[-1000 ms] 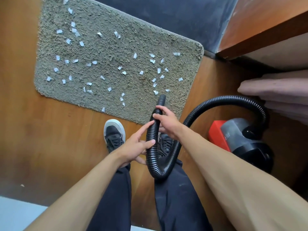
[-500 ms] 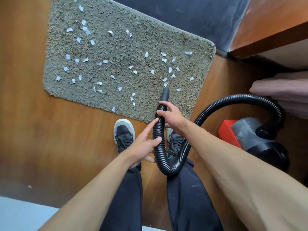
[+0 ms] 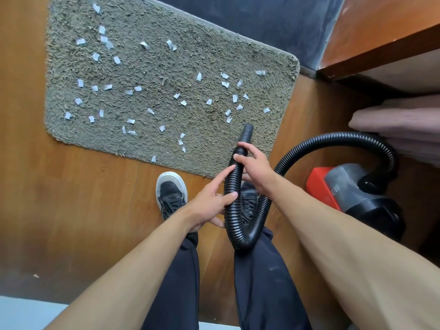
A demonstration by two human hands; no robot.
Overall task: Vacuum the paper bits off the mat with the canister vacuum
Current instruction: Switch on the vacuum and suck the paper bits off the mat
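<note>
A shaggy grey-green mat lies on the wooden floor, strewn with several small white paper bits. A black ribbed hose loops from the red and grey canister vacuum at the right. Its smooth nozzle end hovers over the mat's near right corner. My right hand grips the hose just behind the nozzle. My left hand holds the hose lower down, forefinger stretched along it.
My two black shoes stand at the mat's near edge. A wooden bed frame and pink bedding crowd the right side. A dark wall runs behind the mat. Bare wooden floor lies to the left.
The nozzle has pulled back slightly toward the mat's near right corner, and the few paper bits nearest it are gone. Both hands keep their hold on the hose.
</note>
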